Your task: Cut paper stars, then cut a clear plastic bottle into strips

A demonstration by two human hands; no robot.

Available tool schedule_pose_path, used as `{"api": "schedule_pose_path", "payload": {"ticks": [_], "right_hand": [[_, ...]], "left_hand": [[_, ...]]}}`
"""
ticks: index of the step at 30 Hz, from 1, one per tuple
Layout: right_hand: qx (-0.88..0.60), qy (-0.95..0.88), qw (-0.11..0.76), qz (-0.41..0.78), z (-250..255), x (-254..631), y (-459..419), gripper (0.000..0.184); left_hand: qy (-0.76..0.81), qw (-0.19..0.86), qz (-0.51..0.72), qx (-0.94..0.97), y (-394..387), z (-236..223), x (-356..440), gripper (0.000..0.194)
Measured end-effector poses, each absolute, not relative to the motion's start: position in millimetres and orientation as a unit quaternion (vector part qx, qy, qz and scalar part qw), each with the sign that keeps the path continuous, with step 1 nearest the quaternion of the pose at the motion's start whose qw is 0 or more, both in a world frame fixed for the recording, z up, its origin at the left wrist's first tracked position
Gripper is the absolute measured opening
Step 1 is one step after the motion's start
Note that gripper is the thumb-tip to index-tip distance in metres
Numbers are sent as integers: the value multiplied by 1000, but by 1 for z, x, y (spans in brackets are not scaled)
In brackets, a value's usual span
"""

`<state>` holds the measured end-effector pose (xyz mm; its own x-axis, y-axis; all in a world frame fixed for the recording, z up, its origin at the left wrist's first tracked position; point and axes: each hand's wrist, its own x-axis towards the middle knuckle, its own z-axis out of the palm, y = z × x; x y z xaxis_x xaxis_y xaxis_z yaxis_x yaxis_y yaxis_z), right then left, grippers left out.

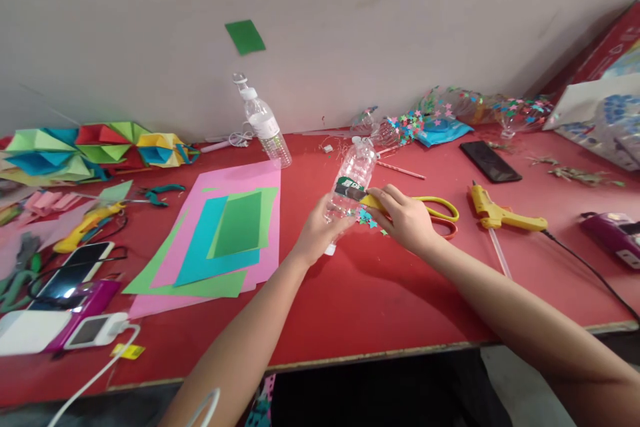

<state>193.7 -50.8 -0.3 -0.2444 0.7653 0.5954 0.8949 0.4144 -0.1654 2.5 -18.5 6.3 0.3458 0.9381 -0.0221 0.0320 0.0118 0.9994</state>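
One clear bottle (356, 163) is above the middle of the counter (345, 307), nearer the back edge than the front. The left hand (321, 232) grips its lower end; the right hand (406, 219) is closed on one yellow tool (371, 201), its dark, flat end against the bottle's green label. Two handle loops (447, 213), one yellow and one orange, show beyond the right hand; whether they belong to that tool, I cannot tell. Blue star pieces (367, 217) lie beneath, too many overlapping to count.

Toward the right edge are one yellow glue gun (500, 211), one black phone (490, 161) behind it, and one purple device (613, 237) at the edge. Along the back edge stands one capped bottle (267, 128), left of the middle. Left of the hands lies one pile of coloured sheets (220, 240), then one teal-handled pair of pliers (159, 195). One folded-paper garland (95, 149) fills the back left corner.
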Motion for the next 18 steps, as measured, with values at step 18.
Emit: {"api": "schedule_pose_path", "payload": {"ticks": [18], "right_hand": [[-483, -780, 395, 40, 2, 196, -49, 25]], "left_hand": [[508, 276, 448, 682, -18, -20, 1, 76]]}}
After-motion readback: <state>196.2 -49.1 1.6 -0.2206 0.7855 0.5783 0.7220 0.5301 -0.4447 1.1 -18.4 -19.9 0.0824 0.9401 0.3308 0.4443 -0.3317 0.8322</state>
